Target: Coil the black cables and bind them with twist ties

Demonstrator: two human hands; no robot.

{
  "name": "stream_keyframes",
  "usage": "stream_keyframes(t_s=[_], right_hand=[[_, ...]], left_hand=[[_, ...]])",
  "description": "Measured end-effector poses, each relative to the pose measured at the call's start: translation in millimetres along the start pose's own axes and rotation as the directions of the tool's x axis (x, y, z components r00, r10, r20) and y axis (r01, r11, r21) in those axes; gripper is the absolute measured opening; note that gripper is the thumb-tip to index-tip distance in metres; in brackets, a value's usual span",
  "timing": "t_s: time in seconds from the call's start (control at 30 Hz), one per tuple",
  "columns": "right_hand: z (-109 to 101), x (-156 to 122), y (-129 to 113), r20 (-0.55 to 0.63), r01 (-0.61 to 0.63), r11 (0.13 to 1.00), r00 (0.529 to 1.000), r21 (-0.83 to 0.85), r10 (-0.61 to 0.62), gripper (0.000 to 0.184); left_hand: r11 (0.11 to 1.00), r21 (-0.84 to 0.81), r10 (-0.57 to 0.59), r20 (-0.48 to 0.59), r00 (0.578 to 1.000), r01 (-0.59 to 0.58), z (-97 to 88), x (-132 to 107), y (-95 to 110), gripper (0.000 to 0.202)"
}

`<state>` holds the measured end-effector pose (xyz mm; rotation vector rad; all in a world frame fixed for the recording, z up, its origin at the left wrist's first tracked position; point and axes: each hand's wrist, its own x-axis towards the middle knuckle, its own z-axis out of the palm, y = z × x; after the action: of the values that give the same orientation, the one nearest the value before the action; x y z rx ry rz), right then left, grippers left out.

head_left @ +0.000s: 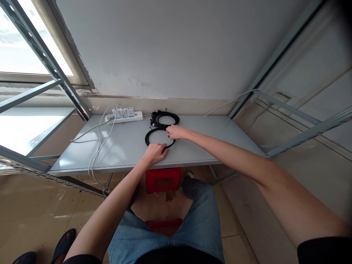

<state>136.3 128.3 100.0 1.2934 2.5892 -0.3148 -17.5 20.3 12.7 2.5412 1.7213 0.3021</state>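
Note:
A coiled black cable lies flat on the grey metal shelf. My left hand is at its near side, with fingers curled down onto the loop. At the loop's right side my right hand has its fingers closed in a pinch on the cable. Just behind this loop rests a second, thicker bundle of black cables with its connectors at the left end. My right hand is close to that bundle's near edge.
A white power strip with several plugged-in adapters stands at the shelf's back left. White cords hang from it over the front edge. Metal uprights frame both sides. Below is a red stool. Another person's sandalled foot shows bottom left.

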Motion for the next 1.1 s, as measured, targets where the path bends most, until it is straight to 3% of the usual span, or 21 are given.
stream_keyframes(t_s=[0.1,0.27,0.37,0.47,0.63,0.77,0.87,1.1], right_hand=[[10,5,-3,-0.045,-0.030,0.985,0.998,0.170,0.038,0.008],[21,6,-2,0.122,-0.148,0.800,0.988,0.582,0.094,0.008],[18,4,1,0.141,-0.131,0.718,0.989,0.683,0.047,0.011],[13,1,4,0.156,-0.122,0.651,0.988,0.750,0.005,0.004],[7,-5,4,0.141,-0.067,0.565,0.986,0.822,-0.090,0.015],[8,-5,8,0.057,0.028,0.629,0.992,0.777,-0.114,0.003],[9,-4,11,0.000,0.065,0.701,0.996,0.710,-0.093,0.008],[9,-7,17,-0.068,0.114,0.908,0.993,0.403,-0.095,0.007]], left_hand=[[1.000,0.012,-0.003,-0.004,1.000,0.003,0.9,0,0,0.045],[1.000,0.010,0.005,-0.019,1.000,-0.004,3.5,1,-2,0.046],[1.000,-0.001,0.003,-0.013,1.000,-0.003,5.3,2,-3,0.046],[1.000,-0.006,0.001,-0.010,1.000,-0.001,6.9,2,-4,0.047],[1.000,0.016,-0.005,-0.010,1.000,0.005,7.2,2,-3,0.049],[1.000,0.021,-0.014,0.000,1.000,0.014,4.3,1,-2,0.050],[1.000,0.015,-0.014,0.003,1.000,0.014,2.3,1,-1,0.049],[0.999,0.035,-0.003,-0.002,1.000,0.003,2.1,2,-1,0.050]])
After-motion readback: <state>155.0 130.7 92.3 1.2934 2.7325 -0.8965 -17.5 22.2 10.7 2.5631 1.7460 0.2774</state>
